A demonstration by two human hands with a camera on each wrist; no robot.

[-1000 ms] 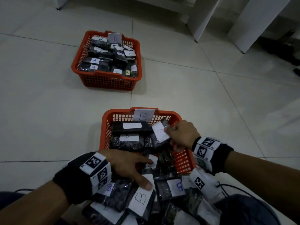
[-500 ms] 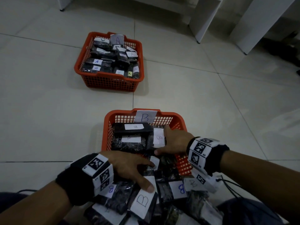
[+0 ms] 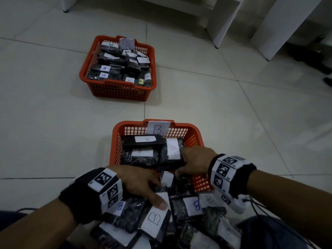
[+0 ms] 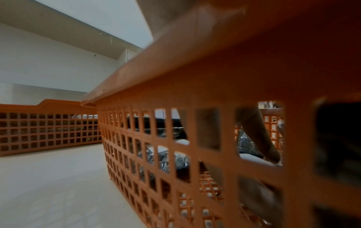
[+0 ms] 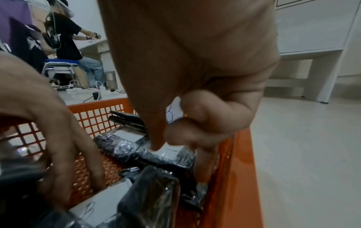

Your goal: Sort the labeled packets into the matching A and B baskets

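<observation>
Orange plastic mesh forms the B basket [image 3: 116, 141] at the centre of the head view, a paper tag marked B [image 3: 158, 129] clipped to its far rim. Inside it, black packets lie flat; the one at the right, with a white label bearing a red B [image 3: 172, 150], sits just under the right hand [image 3: 195, 163]. From the right wrist view, a straight finger of that hand presses down on the packet's white label [image 5: 166, 150] while the other fingers curl beside it against the basket's right wall; nothing is pinched between them. Lower left of the head view, the left hand [image 3: 142, 186] lies spread over the loose pile of packets at the bottom edge of the frame, its fingertip [image 3: 162, 205] touching the top edge of a packet with a large B label [image 3: 155, 220]; the fingers are straight and hold nothing. Beside that one lies another packet with a blue B label [image 3: 195, 205]. Through the mesh in the left wrist view, a finger [image 4: 261, 138] reaches down to a white label, and the basket wall [image 4: 215, 92] fills most of the frame. At the upper left of the head view, well apart on the pale tiled floor [image 3: 45, 123], stands the A basket [image 3: 118, 90], full of packets labelled A. White furniture legs [image 3: 224, 24] stand at the top of the frame.
</observation>
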